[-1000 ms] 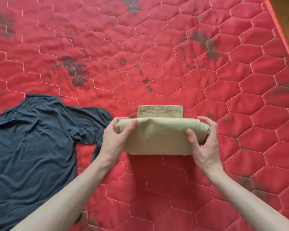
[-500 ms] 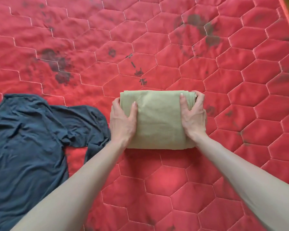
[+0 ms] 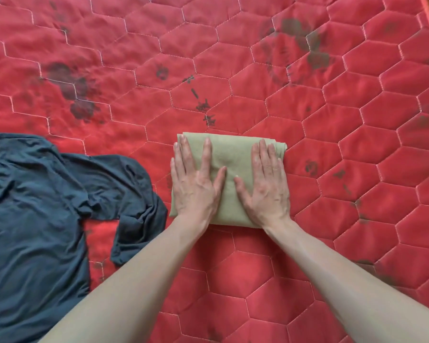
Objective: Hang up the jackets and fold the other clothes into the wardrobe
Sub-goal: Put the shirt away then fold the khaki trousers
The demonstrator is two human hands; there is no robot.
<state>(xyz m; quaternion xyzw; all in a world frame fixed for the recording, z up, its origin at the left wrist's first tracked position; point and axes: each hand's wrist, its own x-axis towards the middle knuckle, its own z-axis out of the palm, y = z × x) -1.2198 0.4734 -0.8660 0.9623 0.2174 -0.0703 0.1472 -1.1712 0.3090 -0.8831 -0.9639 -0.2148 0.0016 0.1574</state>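
Left hand and right hand press flat, fingers straight, on folded khaki garment on red quilted mattress; dark blue shirt lies left.

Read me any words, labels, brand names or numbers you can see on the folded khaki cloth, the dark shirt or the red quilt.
None: no text can be read here.
Folded khaki cloth: plain, no label showing.
Dark shirt: plain, no print or tag visible.
Red quilt: only dark blotches and smudges, not letters.
Left hand and right hand cover part of the cloth.
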